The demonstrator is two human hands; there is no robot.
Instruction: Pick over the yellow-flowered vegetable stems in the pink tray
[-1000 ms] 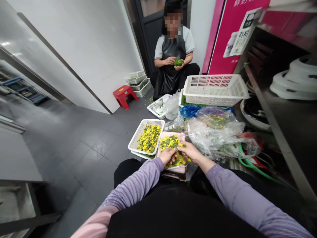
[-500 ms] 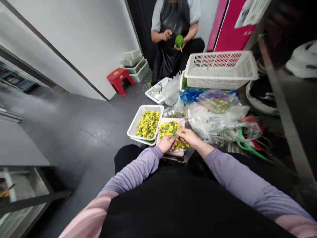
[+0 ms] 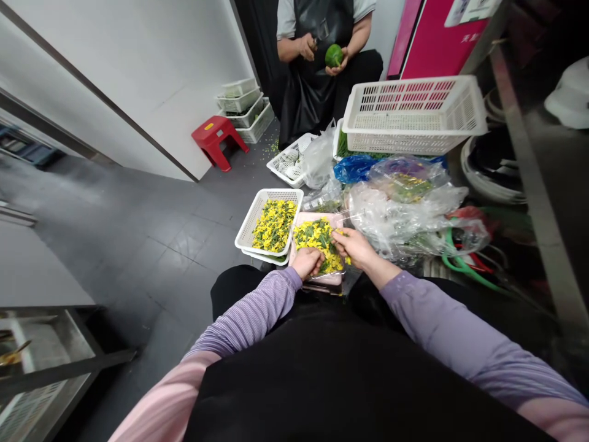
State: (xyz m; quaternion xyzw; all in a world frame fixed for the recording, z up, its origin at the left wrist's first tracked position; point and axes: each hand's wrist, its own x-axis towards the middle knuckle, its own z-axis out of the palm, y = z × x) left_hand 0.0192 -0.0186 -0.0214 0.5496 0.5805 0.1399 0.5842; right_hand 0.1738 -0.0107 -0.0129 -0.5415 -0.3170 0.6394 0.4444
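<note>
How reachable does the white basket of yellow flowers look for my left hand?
Probably yes: the white basket sits close to your left hand, open-topped, with nothing visibly blocking the way between.

Glossy red plastic stool [image 3: 218, 136]

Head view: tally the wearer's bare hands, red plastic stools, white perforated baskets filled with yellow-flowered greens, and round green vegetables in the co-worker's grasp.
Wearer's bare left hand and bare right hand: 2
Red plastic stool: 1
White perforated basket of yellow-flowered greens: 1
Round green vegetable: 1
Total: 5
</note>
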